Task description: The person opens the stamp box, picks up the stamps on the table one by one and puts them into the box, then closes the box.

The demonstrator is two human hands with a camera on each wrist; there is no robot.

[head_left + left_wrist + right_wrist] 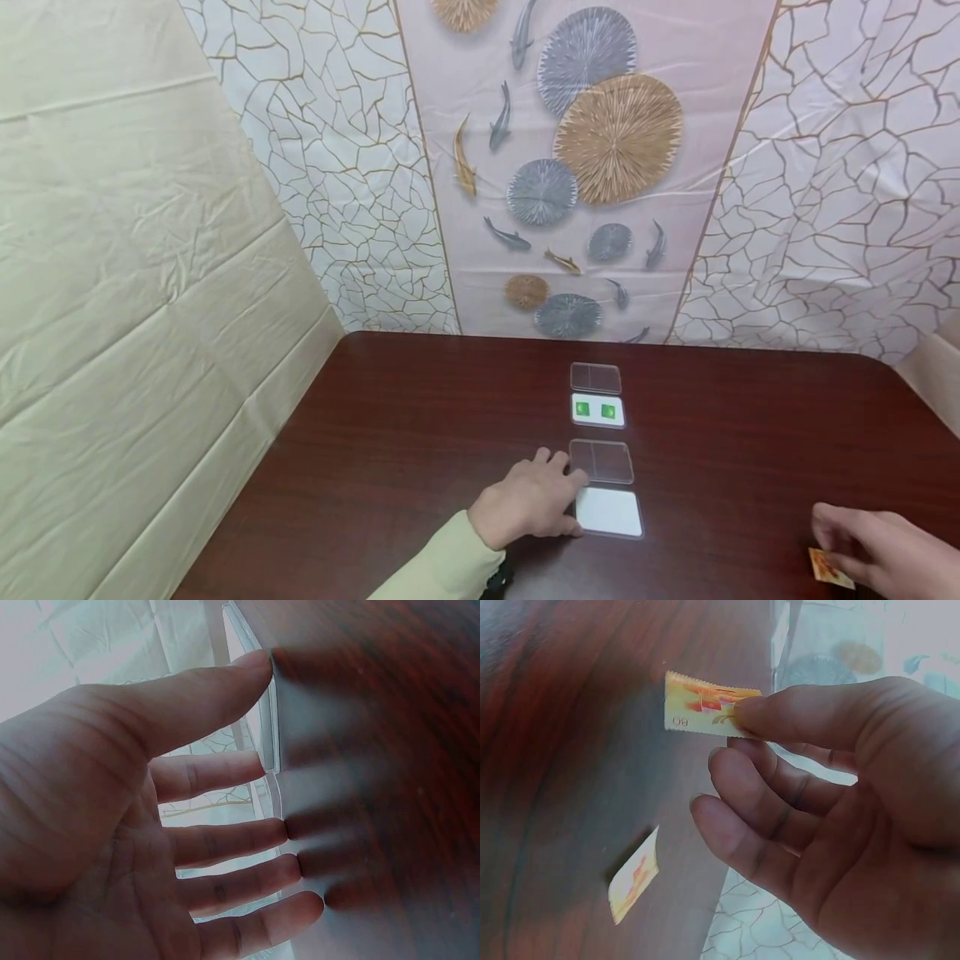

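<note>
My left hand (528, 500) rests on the table with its fingers spread. Its thumb and index finger lie along the left edge of the white-lined tray (609, 512) of a small clear plastic case, while the clear lid (601, 461) lies just beyond. Over at the right, my right hand (885, 542) pinches a yellow-orange postage stamp (709, 707) marked 80 between thumb and index finger, its other fingers loosely curled. A second similar stamp (635, 877) lies on the table below that hand in the right wrist view.
Farther back stands another opened case, its white tray (597, 419) bearing two green stamps (608, 411) side by side, its clear lid (596, 378) behind. All lie on a dark red-brown wooden table (420, 400). Patterned cloth (480, 250) hangs behind it, plain cream cloth (135, 292) at left.
</note>
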